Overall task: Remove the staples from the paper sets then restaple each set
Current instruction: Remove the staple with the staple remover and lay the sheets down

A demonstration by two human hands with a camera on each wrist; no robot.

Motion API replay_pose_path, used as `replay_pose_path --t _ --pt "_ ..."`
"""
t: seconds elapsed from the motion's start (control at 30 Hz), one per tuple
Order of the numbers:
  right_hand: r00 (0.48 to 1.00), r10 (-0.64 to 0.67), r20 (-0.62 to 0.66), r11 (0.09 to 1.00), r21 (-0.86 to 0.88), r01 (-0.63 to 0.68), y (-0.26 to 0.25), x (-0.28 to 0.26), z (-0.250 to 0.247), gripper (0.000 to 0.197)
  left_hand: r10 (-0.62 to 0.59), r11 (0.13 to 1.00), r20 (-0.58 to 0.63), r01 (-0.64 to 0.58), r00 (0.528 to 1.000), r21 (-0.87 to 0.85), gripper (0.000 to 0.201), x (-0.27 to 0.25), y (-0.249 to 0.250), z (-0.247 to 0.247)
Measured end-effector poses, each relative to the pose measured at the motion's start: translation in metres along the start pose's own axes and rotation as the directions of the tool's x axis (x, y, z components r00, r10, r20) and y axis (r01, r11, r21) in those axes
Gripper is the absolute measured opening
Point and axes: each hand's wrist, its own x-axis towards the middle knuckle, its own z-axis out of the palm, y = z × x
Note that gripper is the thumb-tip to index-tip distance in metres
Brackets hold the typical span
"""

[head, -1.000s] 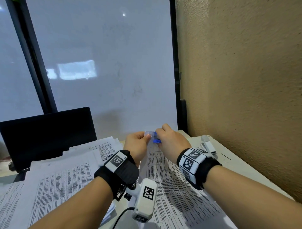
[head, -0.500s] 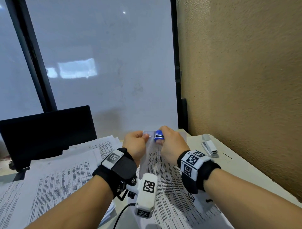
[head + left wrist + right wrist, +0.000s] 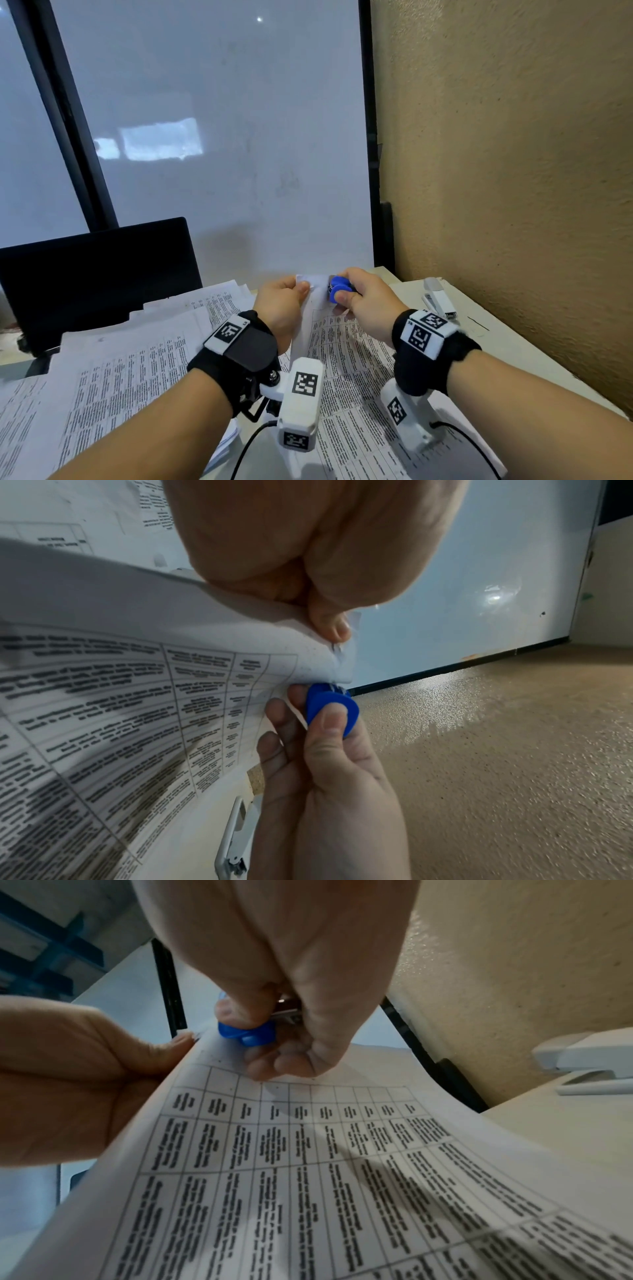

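While left hand point(image 3: 279, 303) pinches the paper set point(image 3: 342, 353) corner taut off the surface point(image 3: 493, 329), right hand point(image 3: 363, 298) clamps blue staple remover point(image 3: 337, 289) at that corner, likely biting the staple. Stapler point(image 3: 440, 298) waits right of the paper set.

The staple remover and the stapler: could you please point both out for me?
staple remover point(image 3: 339, 289), head view, its blue handle.
stapler point(image 3: 440, 298), head view, the middle of its white top.
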Motion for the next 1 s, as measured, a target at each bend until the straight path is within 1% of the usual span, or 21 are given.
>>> replay_pose_path --t 0.17,0.3,0.43,0.53,0.6,0.67,0.73,0.8,0.87,0.9,0.93,0.97,1.0 --pt "0.998 0.011 0.063 0.987 0.160 -0.021 0.006 -0.003 -0.004 0.017 -0.030 0.999 0.060 0.032 0.998 -0.043 0.031 0.002 -0.002 -0.001" --pt "0.996 0.022 0.082 0.970 0.239 -0.041 0.010 -0.005 -0.003 0.022 -0.043 0.998 0.065 0.045 0.997 -0.042 0.031 0.002 -0.003 -0.001" --pt "0.993 0.026 0.112 0.950 0.306 -0.060 0.013 -0.004 -0.004 0.022 -0.047 0.998 0.092 0.051 0.995 -0.045 0.031 0.001 0.000 -0.002" --pt "0.989 0.013 0.145 0.920 0.385 -0.069 0.014 -0.006 -0.005 0.020 -0.059 0.997 0.096 0.063 0.994 -0.045 0.030 0.000 0.000 -0.002" --pt "0.990 0.006 0.141 0.881 0.467 -0.072 0.013 -0.007 -0.005 0.018 -0.071 0.993 0.093 0.080 0.993 -0.088 0.029 0.003 0.000 -0.005" --pt "0.991 0.002 0.135 0.857 0.511 -0.071 0.012 -0.007 -0.005 0.018 -0.085 0.991 0.094 0.094 0.992 -0.098 0.028 0.002 0.002 -0.006" --pt "0.990 0.015 0.143 0.887 0.455 -0.079 0.010 -0.006 -0.007 0.017 -0.055 0.997 0.080 0.059 0.995 -0.045 0.025 0.003 0.003 -0.005" --pt "0.988 0.055 0.145 0.934 0.343 -0.102 0.008 -0.006 -0.011 0.017 0.010 0.999 0.035 -0.012 0.999 0.038 0.024 0.005 0.001 -0.004" --pt "0.989 0.090 0.120 0.981 0.160 -0.109 0.010 -0.006 -0.021 0.016 0.106 0.982 -0.022 -0.101 0.994 0.160 0.027 0.009 -0.002 -0.004" --pt "0.989 0.114 0.098 0.993 0.017 -0.117 0.013 -0.006 -0.029 0.014 0.146 0.966 -0.042 -0.133 0.988 0.224 0.028 0.010 -0.005 -0.004" --pt "0.988 0.140 0.057 0.980 -0.151 -0.130 0.015 -0.007 -0.038 0.010 0.178 0.950 -0.059 -0.155 0.982 0.272 0.029 0.012 -0.007 -0.004" --pt "0.985 0.170 0.010 0.932 -0.327 -0.157 0.019 -0.007 -0.048 0.006 0.195 0.938 -0.077 -0.163 0.978 0.306 0.031 0.012 -0.010 -0.004" --pt "0.977 0.210 -0.023 0.865 -0.461 -0.197 0.025 -0.008 -0.058 0.003 0.202 0.932 -0.097 -0.160 0.975 0.326 0.034 0.014 -0.013 -0.005"
